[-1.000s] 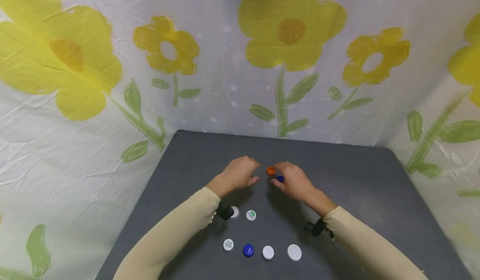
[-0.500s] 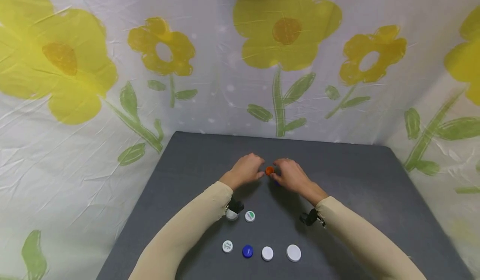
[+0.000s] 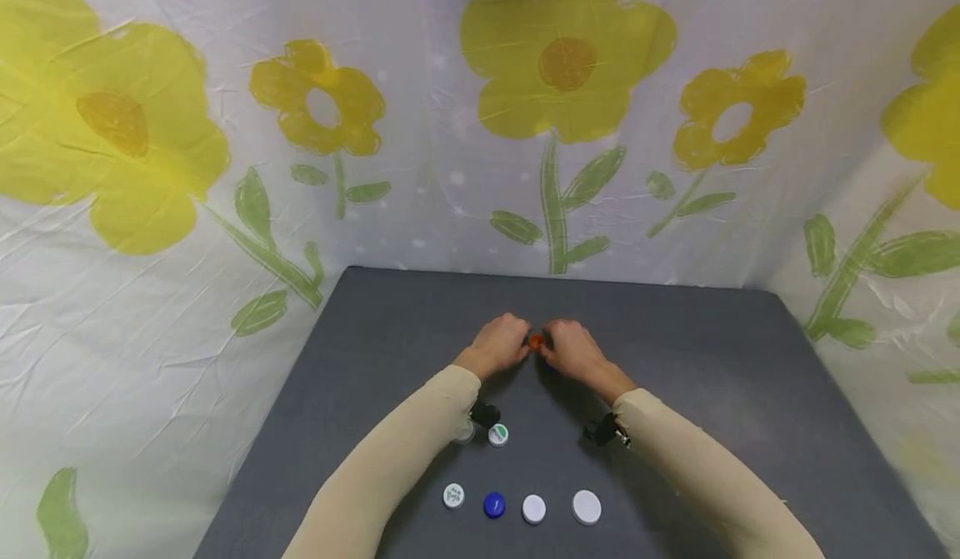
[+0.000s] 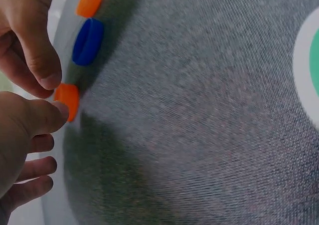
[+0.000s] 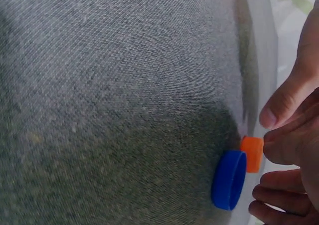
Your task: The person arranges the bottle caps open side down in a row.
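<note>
Toward the far side of the table, both hands meet at a small orange bottle cap [image 3: 536,342]. My left hand [image 3: 501,344] has its thumb on the edge of this orange cap in the left wrist view; its index fingertip is hidden. My right hand [image 3: 573,349] has bent fingers, with its fingertips at the cap's other side; whether they pinch it is hidden. A blue bottle cap [image 4: 88,42] stands beside the right hand, mostly covered in the head view. Beyond it lies a second orange cap [image 4: 89,3], seen only in the left wrist view.
Nearer the body, a row holds a printed white cap [image 3: 453,496], a blue cap [image 3: 494,505], a white cap [image 3: 534,509] and a larger white cap [image 3: 587,507]. A green-and-white cap [image 3: 498,435] lies behind them. The left forearm partly covers another pale cap [image 3: 465,431].
Both hands have closed in on the orange cap from either side, the left moving right and the right moving slightly left. The blue cap beside it is now mostly covered.
</note>
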{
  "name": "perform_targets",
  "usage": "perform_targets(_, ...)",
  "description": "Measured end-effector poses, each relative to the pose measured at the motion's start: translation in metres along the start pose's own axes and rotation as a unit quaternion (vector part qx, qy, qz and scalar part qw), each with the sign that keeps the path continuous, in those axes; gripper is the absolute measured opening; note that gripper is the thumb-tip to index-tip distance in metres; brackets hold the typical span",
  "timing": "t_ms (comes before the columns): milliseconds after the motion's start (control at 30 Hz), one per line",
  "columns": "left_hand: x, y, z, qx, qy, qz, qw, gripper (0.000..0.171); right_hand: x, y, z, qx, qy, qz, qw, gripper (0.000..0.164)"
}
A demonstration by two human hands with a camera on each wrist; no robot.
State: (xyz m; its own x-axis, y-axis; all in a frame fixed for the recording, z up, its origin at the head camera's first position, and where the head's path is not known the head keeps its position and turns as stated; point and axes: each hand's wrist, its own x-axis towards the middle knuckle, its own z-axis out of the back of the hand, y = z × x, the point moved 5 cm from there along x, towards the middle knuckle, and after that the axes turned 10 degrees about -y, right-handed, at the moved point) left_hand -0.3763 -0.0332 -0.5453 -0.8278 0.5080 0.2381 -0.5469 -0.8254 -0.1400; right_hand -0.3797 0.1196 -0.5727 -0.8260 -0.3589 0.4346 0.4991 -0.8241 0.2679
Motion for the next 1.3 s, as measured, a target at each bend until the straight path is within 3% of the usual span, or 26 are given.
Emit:
perform_targets(67,-0.002,0.001,-0.002,0.001,0.013,0.009,0.9999,0.016,-0.001,-0.007,-0.010,0.006,0.005,-0.019,1.000,0.018)
perform_targets(167,-0.003,0.005,-0.013,0.014,-0.003,0.008,0.9999,0.014,-0.004,-0.012,-0.019,0.020,0.012,-0.042,0.999,0.020)
perform_targets(200,-0.005,0.002,-0.007,0.015,0.004,0.012,0.9998,0.014,-0.004,-0.012,-0.019,0.021,0.016,-0.056,0.998,0.020)
perform_targets(400,-0.012,-0.006,-0.002,0.033,-0.006,0.016,0.9993,0.016,-0.005,-0.016,-0.029,0.036,0.024,-0.077,0.996,0.017)
perform_targets(800,-0.012,-0.005,0.000,0.020,-0.033,0.000,0.9993,0.019,-0.004,-0.026,-0.043,0.033,0.001,-0.052,0.998,0.015)
perform_targets(1067,-0.011,-0.006,0.015,0.023,-0.047,-0.021,0.9984,0.016,-0.003,0.011,0.011,0.029,-0.023,-0.016,0.999,0.017)
perform_targets(1200,-0.013,-0.007,0.024,0.037,-0.048,-0.036,0.9975,0.016,-0.004,0.042,0.047,0.040,-0.011,-0.007,0.999,0.020)
perform_targets(1300,-0.017,-0.008,0.029,0.049,-0.053,-0.053,0.9960,0.017,-0.006,0.053,0.059,0.041,0.006,-0.009,0.999,0.021)
